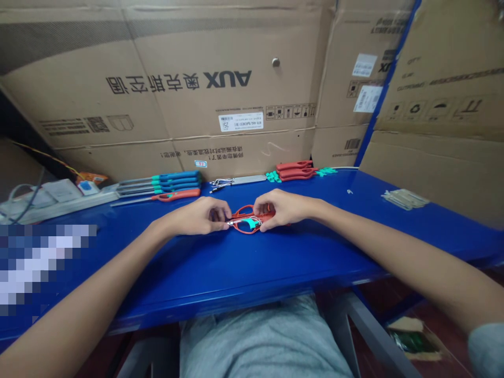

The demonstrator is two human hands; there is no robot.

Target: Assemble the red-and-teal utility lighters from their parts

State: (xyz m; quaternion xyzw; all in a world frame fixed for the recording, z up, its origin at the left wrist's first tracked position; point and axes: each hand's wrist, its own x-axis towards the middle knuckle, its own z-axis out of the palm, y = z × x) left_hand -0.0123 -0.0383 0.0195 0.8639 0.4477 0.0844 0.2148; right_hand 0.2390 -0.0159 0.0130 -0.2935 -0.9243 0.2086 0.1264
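An orange lighter casing (237, 214), its two halves spread apart, lies in front of me on the blue table (220, 262). A green trigger (249, 224) and thin white wires show between the halves. At the casing's left end, my left hand (205, 215) pinches it near a small silvery tip. From the right, my right hand (277, 209) closes its thumb and fingers around the handle part of the casing and the wires. What lies under the fingers of both hands is hidden.
Behind my left hand lie long-reach lighters with blue handles (177, 181) and an orange one (179, 195). Metal rods with wires (244, 180), green triggers (273, 177) and orange handles (297, 172) sit by the cardboard wall (157, 110). Pale strips (405, 199) lie right; a power strip (79, 199) left.
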